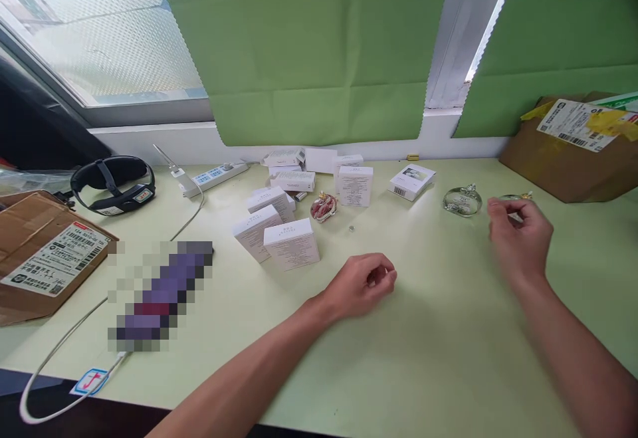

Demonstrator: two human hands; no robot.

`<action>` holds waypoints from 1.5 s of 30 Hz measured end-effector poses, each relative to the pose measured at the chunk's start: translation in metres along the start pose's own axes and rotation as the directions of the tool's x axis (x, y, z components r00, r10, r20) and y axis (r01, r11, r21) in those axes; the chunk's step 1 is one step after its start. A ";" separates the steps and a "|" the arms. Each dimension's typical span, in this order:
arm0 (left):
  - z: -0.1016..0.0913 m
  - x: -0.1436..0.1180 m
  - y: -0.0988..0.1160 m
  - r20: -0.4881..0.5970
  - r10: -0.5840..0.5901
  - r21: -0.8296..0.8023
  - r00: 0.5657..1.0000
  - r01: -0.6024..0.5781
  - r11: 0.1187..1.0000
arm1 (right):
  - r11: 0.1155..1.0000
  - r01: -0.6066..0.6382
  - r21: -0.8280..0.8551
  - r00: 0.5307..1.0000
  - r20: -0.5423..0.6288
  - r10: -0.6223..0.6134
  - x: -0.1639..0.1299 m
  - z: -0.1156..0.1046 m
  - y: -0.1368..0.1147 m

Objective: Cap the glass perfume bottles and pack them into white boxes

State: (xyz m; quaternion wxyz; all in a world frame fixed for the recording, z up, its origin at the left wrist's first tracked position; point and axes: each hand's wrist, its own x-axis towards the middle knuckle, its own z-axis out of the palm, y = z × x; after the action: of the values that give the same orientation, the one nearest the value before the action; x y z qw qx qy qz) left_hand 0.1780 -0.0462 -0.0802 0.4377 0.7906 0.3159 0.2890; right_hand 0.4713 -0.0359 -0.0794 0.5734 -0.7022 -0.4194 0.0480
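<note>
My left hand [361,285] rests on the table, fingers curled into a loose ring with nothing visible in them. My right hand [521,238] is at the right, thumb and fingers drawn together; whatever might be between them is hidden. Just behind it a clear glass bottle [509,197] with a gold-coloured top is mostly covered by the hand. To its left lies another round clear glass bottle [462,203]. A rounded bottle with red contents and gold trim [323,207] stands mid-table. In front of that lies a tiny clear piece [351,228].
Several small white boxes [292,245] cluster left of centre; another white box [411,181] lies apart. Cardboard boxes [573,159] flank both sides. At left are a black headset [113,185], a power strip [214,179], a cable and a pixelated purple object [167,292].
</note>
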 end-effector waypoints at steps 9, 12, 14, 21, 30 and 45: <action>-0.010 0.007 -0.017 -0.351 0.067 0.472 0.934 0.115 0.874 | 0.975 -0.010 -0.223 0.987 0.155 0.045 0.012 0.010 0.037; -0.015 0.009 -0.028 -0.316 0.025 0.538 0.948 0.157 0.828 | 0.959 -0.007 -0.285 0.967 0.244 0.079 0.014 0.014 0.043; -0.016 0.009 -0.033 -0.286 0.007 0.551 0.958 0.159 0.819 | 0.953 -0.004 -0.302 0.959 0.268 0.089 0.015 0.014 0.043; -0.017 0.012 -0.034 -0.295 0.023 0.419 0.955 0.107 0.902 | 0.958 0.021 -0.287 0.980 0.196 0.037 0.022 0.020 0.042; -0.019 0.013 -0.030 -0.321 -0.037 0.368 0.946 0.161 0.916 | 0.996 -0.057 -0.068 0.847 0.525 0.084 0.010 0.016 0.025; -0.006 0.006 0.001 -0.473 0.173 0.103 0.864 -0.141 0.985 | 0.980 0.061 0.188 0.476 0.858 -0.194 -0.038 0.013 -0.046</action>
State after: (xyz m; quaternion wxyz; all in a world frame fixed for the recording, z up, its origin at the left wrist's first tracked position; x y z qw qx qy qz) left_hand 0.1774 -0.0387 -0.0757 0.2950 0.7311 0.3584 0.5001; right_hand 0.4152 -0.0504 -0.0610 0.3285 -0.5081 -0.6987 0.3817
